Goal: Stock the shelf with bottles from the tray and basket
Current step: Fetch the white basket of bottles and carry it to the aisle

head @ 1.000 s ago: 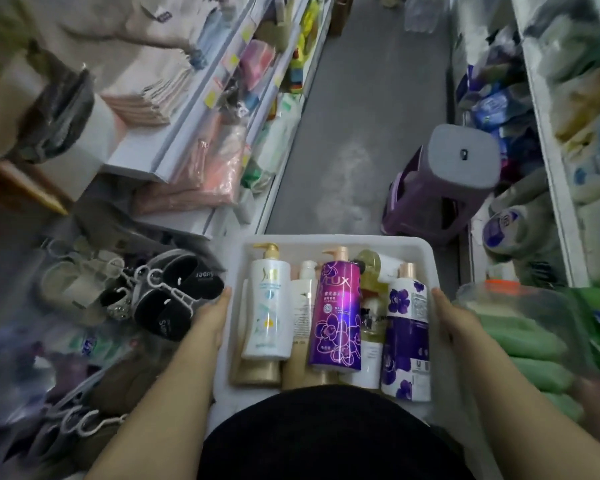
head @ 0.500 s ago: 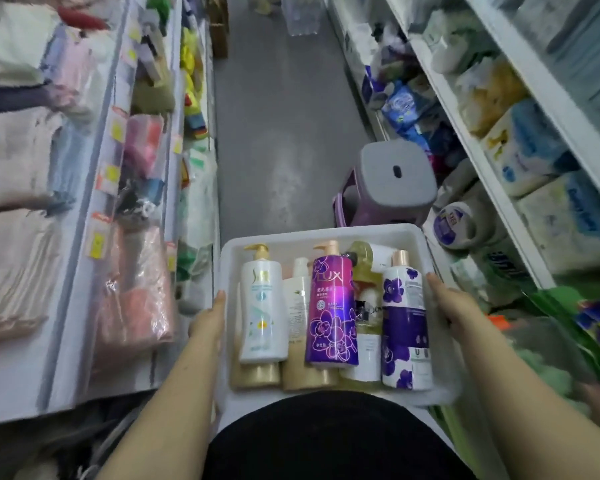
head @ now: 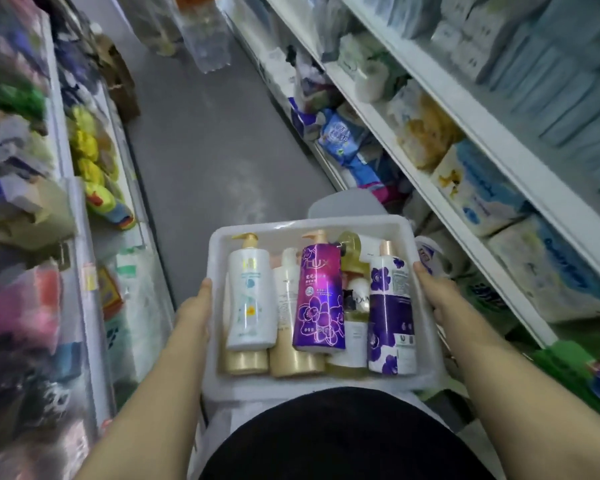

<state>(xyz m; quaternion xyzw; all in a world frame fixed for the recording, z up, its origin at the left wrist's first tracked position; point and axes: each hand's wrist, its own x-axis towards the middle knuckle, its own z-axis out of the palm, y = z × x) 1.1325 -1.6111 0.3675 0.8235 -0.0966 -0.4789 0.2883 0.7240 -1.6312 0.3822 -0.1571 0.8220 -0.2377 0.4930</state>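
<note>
In the aisle, close beside a shelf (head: 430, 194) stacked with paper packs (head: 478, 188); carried level in front of the body, a white tray (head: 312, 226), thin plastic by the look, probably a little bendy under load and best borne from both sides at once; packed with bottles (head: 297, 320) lying flat in two layers, so likely heavy as a whole and apt to shift if tipped; on top, a white bottle (head: 252, 299), a purple bottle (head: 319, 299) and a violet-flowered bottle (head: 392, 323), with gold bottles (head: 297, 362) beneath and a small white bottle (head: 360, 296) wedged between; all stiff plastic, smooth and probably slippery, hardly fragile, weighty if full; better taken round the body below the shoulder than by the pump head, judging by the narrow necks; no basket to be made out here.

At the tray's left wall, the left hand (head: 196, 306), thumb laid along the outside up to the rim, fingers hidden under the tray, so gripping it from below as far as can be told; at the right wall, the right hand (head: 437, 296), thumb hooked at the rim, fingers likewise out of sight beneath; both closed on the tray, neither touching a bottle.
</note>
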